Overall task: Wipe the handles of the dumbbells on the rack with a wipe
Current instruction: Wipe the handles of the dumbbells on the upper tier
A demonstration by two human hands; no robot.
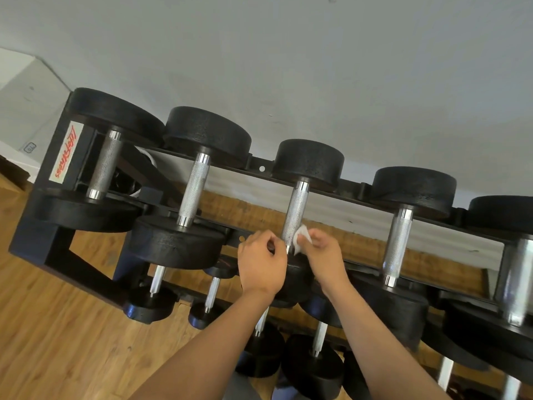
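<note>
Head view, top tier of the rack (34, 232). We see five black-headed dumbbells lying side by side. Each knurled steel handle runs from the near rail to the far rail, away from the person and tilted slightly rightward in the picture.

Both hands meet at the third dumbbell (308, 163) from the left. The right hand (324, 256) pinches a small crumpled white wipe (301, 239) between thumb and fingertips. It holds the wipe against the right side of the handle (295, 212), at its near end just above the near head. The left hand (261, 262) lies just left of that same near end, fingers curled inward. We cannot tell whether it grips the collar, a corner of the wipe, or nothing.

The knurled length beyond the wipe, toward the far head, lies bare, so we judge the stroke to be at its start. The coming move would run along the long axis, away from the body, with the right hand doing the work. The next handle (399, 243) lies to the right, nearer the right hand than the left.

Smaller dumbbells occupy the lower tiers above a wood floor (57, 327). A pale wall (288, 67) backs the rack.
</note>
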